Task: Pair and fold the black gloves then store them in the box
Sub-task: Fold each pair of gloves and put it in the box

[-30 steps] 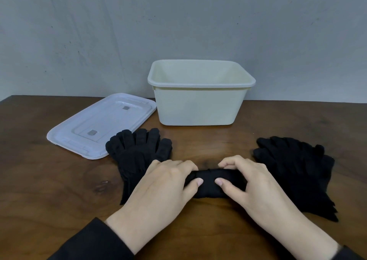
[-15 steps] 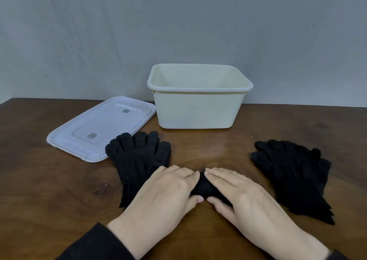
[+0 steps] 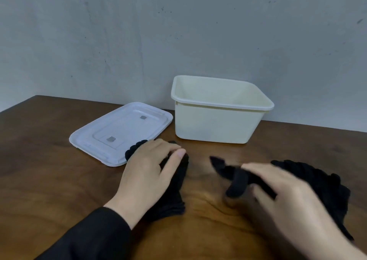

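The left grip [image 3: 151,172] rests flat, fingers relaxed, on the left pile of black knitted gloves [image 3: 174,196]; the blurred right grip [image 3: 278,188] clutches a folded black glove bundle [image 3: 236,182]. Storing seems underway: the bundle must next be lifted into the cream plastic box [image 3: 216,124] beyond both grips.

Two bare hands, long black sleeve [image 3: 87,238] on the left arm, cuff at wrist
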{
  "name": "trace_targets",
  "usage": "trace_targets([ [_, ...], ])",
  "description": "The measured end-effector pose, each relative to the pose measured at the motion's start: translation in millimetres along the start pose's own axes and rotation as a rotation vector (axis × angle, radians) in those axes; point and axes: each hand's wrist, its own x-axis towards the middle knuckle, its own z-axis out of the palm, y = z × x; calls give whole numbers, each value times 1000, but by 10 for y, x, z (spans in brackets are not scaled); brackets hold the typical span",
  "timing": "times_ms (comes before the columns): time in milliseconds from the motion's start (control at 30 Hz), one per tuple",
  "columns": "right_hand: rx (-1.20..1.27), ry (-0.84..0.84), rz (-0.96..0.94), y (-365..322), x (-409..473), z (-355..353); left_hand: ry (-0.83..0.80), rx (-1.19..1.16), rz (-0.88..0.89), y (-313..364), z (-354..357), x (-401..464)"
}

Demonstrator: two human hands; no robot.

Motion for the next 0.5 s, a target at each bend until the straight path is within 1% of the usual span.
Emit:
trace_targets([
  [100, 50, 96, -4, -68, 496, -359, -32, -5, -87, -112, 38, 26],
  [233, -10, 169, -35, -103, 1343, -704, -54, -4, -73, -117, 86, 51],
  [300, -64, 160, -19, -39, 1780, -720, -54, -15, -67, -139, 97, 43],
  [400, -180, 40, 1, 98, 2305, -560, -66, -55, -87, -176, 97, 46],
  [500, -309, -170, 36, 249, 2587, -312, -127, -44, -77, -214, 116, 62],
])
